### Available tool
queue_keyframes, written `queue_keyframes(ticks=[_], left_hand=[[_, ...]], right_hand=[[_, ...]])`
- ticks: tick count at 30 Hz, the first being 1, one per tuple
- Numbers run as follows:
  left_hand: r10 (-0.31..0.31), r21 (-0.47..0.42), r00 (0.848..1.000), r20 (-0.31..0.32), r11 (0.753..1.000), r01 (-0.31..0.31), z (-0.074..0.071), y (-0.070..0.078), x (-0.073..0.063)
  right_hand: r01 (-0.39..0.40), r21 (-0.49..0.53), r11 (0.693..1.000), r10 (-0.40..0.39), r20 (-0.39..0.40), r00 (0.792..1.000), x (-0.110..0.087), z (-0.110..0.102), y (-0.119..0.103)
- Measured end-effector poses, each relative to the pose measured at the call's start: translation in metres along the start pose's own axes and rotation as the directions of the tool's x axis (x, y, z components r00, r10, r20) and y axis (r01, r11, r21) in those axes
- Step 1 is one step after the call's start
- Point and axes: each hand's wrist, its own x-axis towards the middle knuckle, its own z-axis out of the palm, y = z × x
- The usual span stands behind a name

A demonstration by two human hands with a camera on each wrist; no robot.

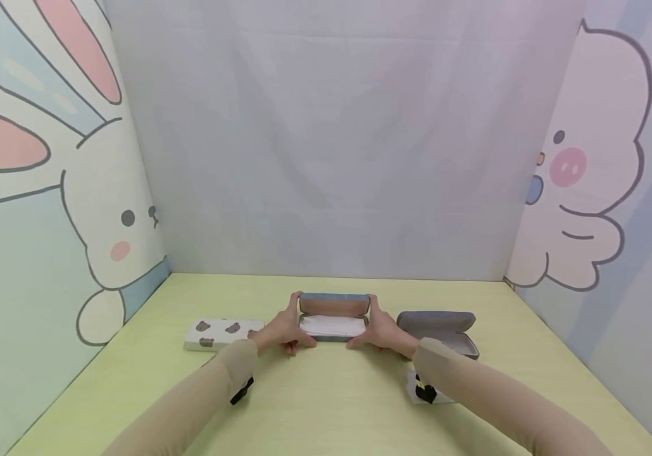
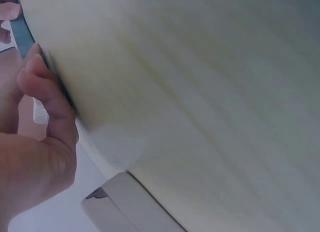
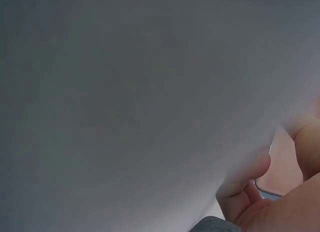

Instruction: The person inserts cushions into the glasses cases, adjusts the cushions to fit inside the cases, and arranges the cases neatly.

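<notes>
A blue glasses case (image 1: 334, 307) with a pinkish-brown lining stands with its lid raised at the middle of the table. Folded white cloth (image 1: 333, 326) lies inside it. My left hand (image 1: 283, 328) grips the case's left end, thumb low at the front and a finger up at the lid. At the other end my right hand (image 1: 382, 329) holds it in a mirrored way. In the left wrist view, curled fingers (image 2: 50, 91) lie along the case's edge. The right wrist view shows the hand (image 3: 280, 202) at the lower right, beside the pinkish lining.
Left of the hands lies a closed white case (image 1: 223, 334) with bear prints. A grey case (image 1: 437, 326) with its lid up stands on the right, partly behind my right forearm. Nearer, a pale flat item (image 1: 415, 387) with black and yellow marks shows beside the sleeve.
</notes>
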Motion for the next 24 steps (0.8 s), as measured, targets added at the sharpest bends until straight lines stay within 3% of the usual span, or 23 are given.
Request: queue_keyframes(ticks=[8, 16, 24], left_hand=[[0.013, -0.005, 1.0, 0.005, 1.0, -0.013, 0.0004, -0.002, 0.0023], [-0.014, -0.047, 0.999, 0.03, 0.999, 0.016, -0.0011, -0.0035, 0.003], [-0.017, -0.083, 0.999, 0.048, 0.996, 0.021, -0.0015, -0.0041, 0.0033]], right_hand=[[0.0, -0.043, 0.999, -0.001, -0.022, 1.0, 0.0017, 0.0019, 0.001], [-0.038, -0.022, 0.999, 0.038, -0.005, 0.999, 0.0039, 0.003, 0.004], [-0.029, -0.048, 0.998, 0.027, -0.029, 0.999, 0.0035, 0.0021, 0.0022]])
